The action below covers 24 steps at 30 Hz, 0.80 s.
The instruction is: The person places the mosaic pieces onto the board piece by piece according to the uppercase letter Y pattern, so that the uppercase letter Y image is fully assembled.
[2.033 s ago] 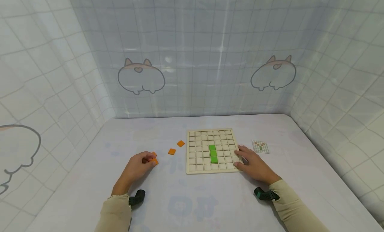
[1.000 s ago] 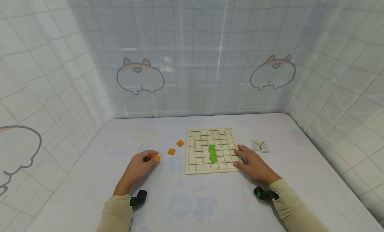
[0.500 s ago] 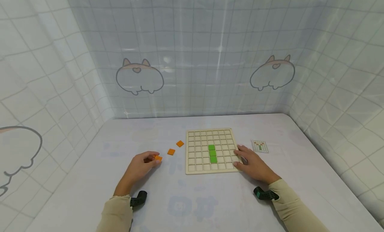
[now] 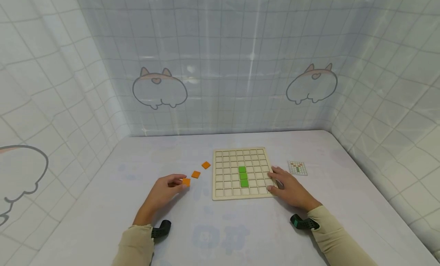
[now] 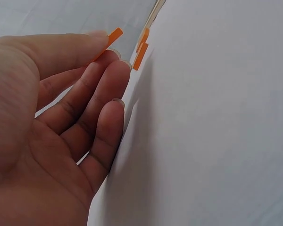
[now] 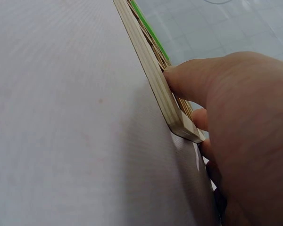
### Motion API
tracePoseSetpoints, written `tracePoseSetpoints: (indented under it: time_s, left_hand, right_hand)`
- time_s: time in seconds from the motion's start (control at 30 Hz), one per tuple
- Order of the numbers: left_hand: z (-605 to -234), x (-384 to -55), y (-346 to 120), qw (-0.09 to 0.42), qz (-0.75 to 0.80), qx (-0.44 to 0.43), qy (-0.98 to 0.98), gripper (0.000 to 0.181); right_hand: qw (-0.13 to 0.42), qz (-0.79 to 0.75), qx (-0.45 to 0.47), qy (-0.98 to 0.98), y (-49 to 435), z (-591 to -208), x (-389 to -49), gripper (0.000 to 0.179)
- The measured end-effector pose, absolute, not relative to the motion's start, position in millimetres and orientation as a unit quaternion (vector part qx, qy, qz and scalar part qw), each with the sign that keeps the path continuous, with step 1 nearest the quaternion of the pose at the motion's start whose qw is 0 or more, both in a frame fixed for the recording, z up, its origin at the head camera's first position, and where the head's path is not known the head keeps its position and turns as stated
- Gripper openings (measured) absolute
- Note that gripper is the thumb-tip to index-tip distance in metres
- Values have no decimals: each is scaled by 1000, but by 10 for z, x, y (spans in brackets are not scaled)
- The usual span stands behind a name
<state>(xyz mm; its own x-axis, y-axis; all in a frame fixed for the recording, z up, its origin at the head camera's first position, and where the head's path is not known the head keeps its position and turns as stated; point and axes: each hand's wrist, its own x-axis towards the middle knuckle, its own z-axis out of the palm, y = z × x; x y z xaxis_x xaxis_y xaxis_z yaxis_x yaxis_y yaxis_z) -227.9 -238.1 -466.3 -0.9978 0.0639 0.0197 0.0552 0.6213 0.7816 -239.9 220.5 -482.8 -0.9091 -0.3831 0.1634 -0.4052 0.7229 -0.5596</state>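
Note:
My left hand [image 4: 166,189] pinches a square orange tile [image 4: 186,182] between thumb and fingertips, left of the board. The left wrist view shows this tile [image 5: 115,35] tilted, held up off the white tabletop. Two more orange tiles, one nearer [image 4: 196,174] and one farther [image 4: 206,165], lie between that hand and the wooden grid board [image 4: 225,177]. On the board, several green tiles [image 4: 243,175] form a column. My right hand [image 4: 292,189] rests on the board's right edge, thumb and index finger spread apart; in the right wrist view the thumb touches the rim [image 6: 162,96].
A small card [image 4: 297,167] printed with a grid and an orange and green pattern lies right of the board. White curtain-like sheets with a grid print and cartoon drawings [image 4: 159,89] enclose the table [image 4: 220,247] at the back and sides.
The left hand has moved slightly right and lifted its orange tile, which now shows more fully at the fingertips. The right hand, the board and the other tiles have stayed put.

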Motion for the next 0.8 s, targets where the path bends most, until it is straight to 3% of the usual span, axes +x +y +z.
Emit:
tracePoseSetpoints:
  time_s: [0.8]
  left_hand:
    - [-4688,-2286,-2236,-10,460,43,887,32]
  right_hand:
    - [16,313,210,-926,2199,-4814,-2383,61]
